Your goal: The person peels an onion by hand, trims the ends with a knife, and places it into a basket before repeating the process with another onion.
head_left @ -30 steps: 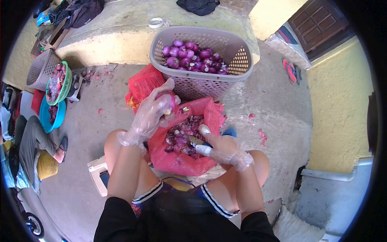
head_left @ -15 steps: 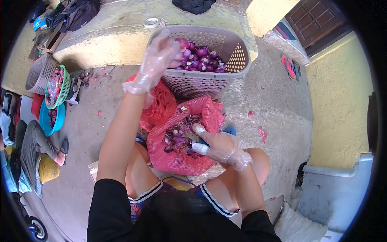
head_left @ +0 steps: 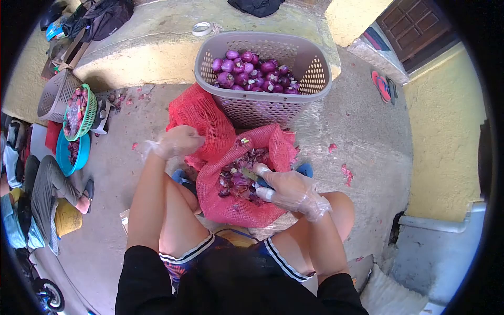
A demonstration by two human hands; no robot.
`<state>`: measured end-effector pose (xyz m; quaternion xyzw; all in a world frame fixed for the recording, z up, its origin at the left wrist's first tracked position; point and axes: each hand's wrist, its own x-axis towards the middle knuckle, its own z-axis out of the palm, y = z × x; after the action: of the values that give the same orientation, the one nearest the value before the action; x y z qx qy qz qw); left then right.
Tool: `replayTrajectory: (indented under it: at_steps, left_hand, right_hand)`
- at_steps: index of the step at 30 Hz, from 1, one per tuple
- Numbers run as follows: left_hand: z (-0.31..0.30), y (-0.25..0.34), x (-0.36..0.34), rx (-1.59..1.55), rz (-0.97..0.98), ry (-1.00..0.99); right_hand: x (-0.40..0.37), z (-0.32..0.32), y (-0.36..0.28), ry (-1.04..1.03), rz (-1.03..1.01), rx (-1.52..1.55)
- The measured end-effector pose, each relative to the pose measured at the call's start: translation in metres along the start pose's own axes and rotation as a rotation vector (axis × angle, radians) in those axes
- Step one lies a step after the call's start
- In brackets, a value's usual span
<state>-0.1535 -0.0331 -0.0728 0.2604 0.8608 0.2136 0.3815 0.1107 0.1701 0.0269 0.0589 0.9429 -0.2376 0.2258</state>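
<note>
My left hand (head_left: pixel 181 142), in a clear plastic glove, is at the near left side of a red mesh sack (head_left: pixel 202 118); its fingers look curled but are smeared by motion. My right hand (head_left: pixel 294 191), gloved too and with white wrapping on thumb and forefinger, is closed around a knife (head_left: pixel 251 175) whose blade points left. It is over an open pink woven sack (head_left: pixel 239 212) holding onion skins and trimmings (head_left: pixel 236 181). Beyond the sacks stands a grey perforated basket (head_left: pixel 262 97) with peeled purple onions (head_left: pixel 247 71) inside.
At left are a green basket (head_left: pixel 90 113) of onions, a blue basin (head_left: pixel 64 157) and a seated person's leg (head_left: pixel 50 191). A roll of tape (head_left: pixel 201 29) lies on the concrete ledge (head_left: pixel 157 31) behind. Pink slippers (head_left: pixel 380 86) lie at right, near the yellow wall.
My left hand has come down from over the grey basket to the red mesh sack. My right hand stays over the pink sack with the knife, its blade now showing more.
</note>
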Motion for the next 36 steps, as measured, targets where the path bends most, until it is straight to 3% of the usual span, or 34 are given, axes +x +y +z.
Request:
replayTrajectory:
  at_steps: [2, 5, 8, 12, 15, 18, 23, 27, 30, 33, 36]
  left_hand:
    - [0.021, 0.002, 0.013, 0.250, 0.210, 0.206]
    - [0.031, 0.017, 0.014, 0.442, 0.300, 0.495]
    - [0.031, 0.022, 0.021, 0.438, 0.267, 0.515]
    - [0.046, 0.017, 0.039, 0.594, 0.197, 0.130]
    - [0.053, 0.010, 0.060, 0.684, 0.200, 0.045]
    - [0.061, -0.014, 0.083, 0.628, 0.278, 0.066]
    - [0.118, -0.063, 0.158, 0.704, -0.051, 0.053]
    - [0.127, -0.043, 0.158, 0.441, -0.325, 0.097]
    - [0.140, -0.054, 0.139, 0.958, -0.225, 0.205]
    - [0.104, -0.032, 0.119, 0.702, -0.432, -0.034]
    - [0.118, -0.070, 0.135, 0.733, -0.358, 0.023]
  right_hand:
    - [0.001, 0.000, -0.001, 0.000, 0.016, -0.003]
    - [0.000, -0.005, -0.004, -0.023, 0.054, 0.002]
    - [-0.002, -0.004, 0.000, 0.052, 0.022, 0.051]
    - [0.000, -0.007, -0.003, 0.046, 0.096, 0.059]
    - [0.002, -0.004, -0.004, 0.064, 0.068, 0.029]
    - [0.006, 0.007, 0.002, 0.066, 0.033, 0.030]
    - [0.006, 0.005, 0.002, 0.061, 0.018, 0.024]
    - [0.006, -0.003, -0.006, -0.003, 0.054, 0.013]
    - [0.010, -0.003, -0.004, -0.009, 0.039, 0.009]
    - [0.009, -0.010, -0.010, -0.038, 0.065, 0.008]
    - [0.012, -0.002, -0.006, -0.014, 0.032, -0.002]
